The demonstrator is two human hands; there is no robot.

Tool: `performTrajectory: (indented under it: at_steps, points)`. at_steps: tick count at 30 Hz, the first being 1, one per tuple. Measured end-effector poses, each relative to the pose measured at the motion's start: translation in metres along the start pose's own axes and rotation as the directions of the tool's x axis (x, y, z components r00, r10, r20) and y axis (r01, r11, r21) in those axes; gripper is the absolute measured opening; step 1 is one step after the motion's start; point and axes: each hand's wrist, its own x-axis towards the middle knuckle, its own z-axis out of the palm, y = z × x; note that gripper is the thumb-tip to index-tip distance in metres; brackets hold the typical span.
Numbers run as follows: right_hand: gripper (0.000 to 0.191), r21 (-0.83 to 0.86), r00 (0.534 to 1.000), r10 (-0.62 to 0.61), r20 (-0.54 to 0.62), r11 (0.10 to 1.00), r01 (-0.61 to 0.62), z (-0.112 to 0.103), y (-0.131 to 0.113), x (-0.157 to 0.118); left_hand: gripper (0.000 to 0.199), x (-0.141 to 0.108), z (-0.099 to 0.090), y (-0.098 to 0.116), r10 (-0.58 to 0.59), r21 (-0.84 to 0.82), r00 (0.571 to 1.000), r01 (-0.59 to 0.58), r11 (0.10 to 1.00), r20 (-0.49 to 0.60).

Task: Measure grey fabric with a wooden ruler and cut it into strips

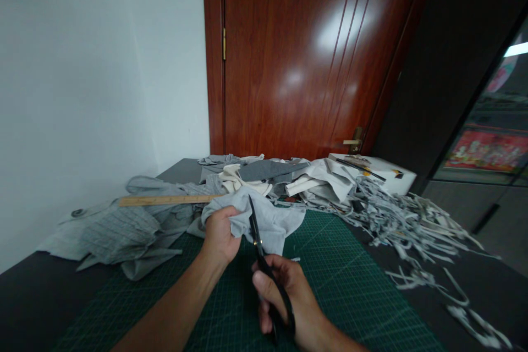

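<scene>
My left hand (223, 235) is closed on the edge of a light grey piece of fabric (270, 223), bunched up above the green cutting mat (330, 264). In my right hand (286, 291) is a pair of black scissors (256, 236), fingers through the handles and blades pointing away from me. The blades lie against the fabric, just right of my left hand. From here they look nearly closed; whether cloth sits between them I cannot tell.
A wooden ruler (169, 200) rests on grey cloth (124, 231) at the left. More fabric pieces (272, 171) lie behind the mat. On the right are a heap of cut grey strips (396, 220) and a white box (396, 173). Beyond the table stands a brown door (280, 55).
</scene>
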Motion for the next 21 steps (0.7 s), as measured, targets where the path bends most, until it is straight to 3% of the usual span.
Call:
performTrajectory:
  at_steps: [12,21]
  points:
    - [0.078,0.015,1.000,0.015,0.003,1.000,-0.015,0.001,0.003,0.000,0.018,0.013,-0.011,0.001,-0.161,0.041,0.986,0.163,0.986,-0.045]
    - [0.079,0.041,1.000,0.001,0.029,0.999,-0.003,-0.001,0.004,0.000,0.016,-0.002,0.000,0.009,-0.205,-0.015,0.977,0.206,0.978,0.058]
